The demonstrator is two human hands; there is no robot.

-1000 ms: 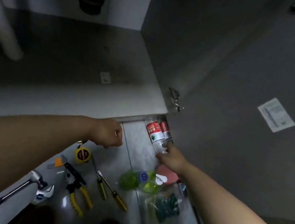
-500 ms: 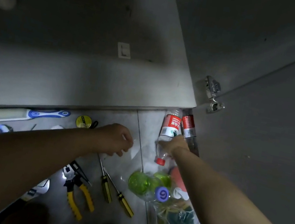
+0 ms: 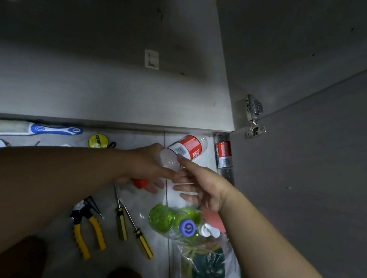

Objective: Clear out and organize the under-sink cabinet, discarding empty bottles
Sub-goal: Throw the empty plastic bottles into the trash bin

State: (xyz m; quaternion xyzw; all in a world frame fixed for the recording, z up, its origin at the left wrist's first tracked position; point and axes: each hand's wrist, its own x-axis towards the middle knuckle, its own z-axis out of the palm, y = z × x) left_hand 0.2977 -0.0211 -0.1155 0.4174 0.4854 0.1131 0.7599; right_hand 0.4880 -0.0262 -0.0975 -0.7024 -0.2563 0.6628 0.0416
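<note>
Left grip (image 3: 145, 169) — now on bottle (image 3: 188, 148) neck

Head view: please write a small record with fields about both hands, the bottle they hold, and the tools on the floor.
held item: water bottle, red label, red cap
left hand: grips it near the cap
right hand: grips its clear body
second bottle: on the floor beside the cabinet door
floor tools: pliers, two screwdrivers

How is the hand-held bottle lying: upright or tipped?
Tipped: left hand and right hand hold the bottle slanting, base toward the cabinet, red cap nearer the person.
</note>
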